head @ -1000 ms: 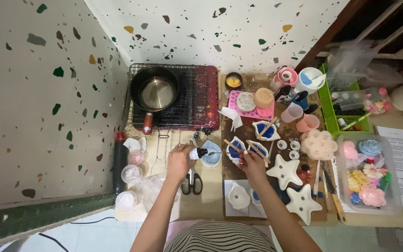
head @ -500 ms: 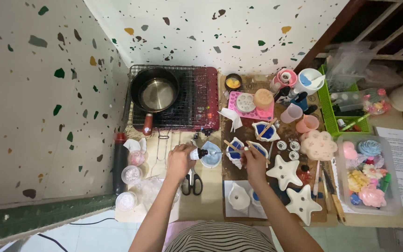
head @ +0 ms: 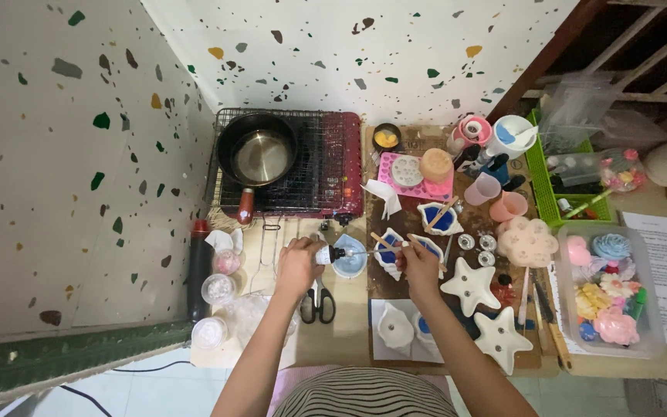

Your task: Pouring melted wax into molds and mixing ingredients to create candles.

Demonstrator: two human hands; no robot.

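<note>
Head view looks straight down on a crowded wooden worktable [head: 349,351] set against a speckled terrazzo wall. The left hand [head: 296,266] is curled tight around a small white dropper bottle [head: 327,254] held on its side, its dark nozzle pointing right toward the shell-shaped mould [head: 388,249] that holds blue liquid. The right hand [head: 420,265] is just right of that mould, its fingers pinched on a thin wooden stick [head: 384,242] whose tip lies over the blue pool. Between the 2 hands sits a pale blue shallow dish [head: 350,265], and black-handled scissors [head: 318,303] lie just below the left hand. Further right are 2 white star-shaped moulds [head: 472,286], one below the other, and a pink flower-shaped mould [head: 529,242]. Behind the hands a black pan [head: 258,152] rests on a red portable stove [head: 341,166]. A clear plastic box [head: 642,340] with pastel shapes stands at the far right, near a green basket [head: 542,174].
</note>
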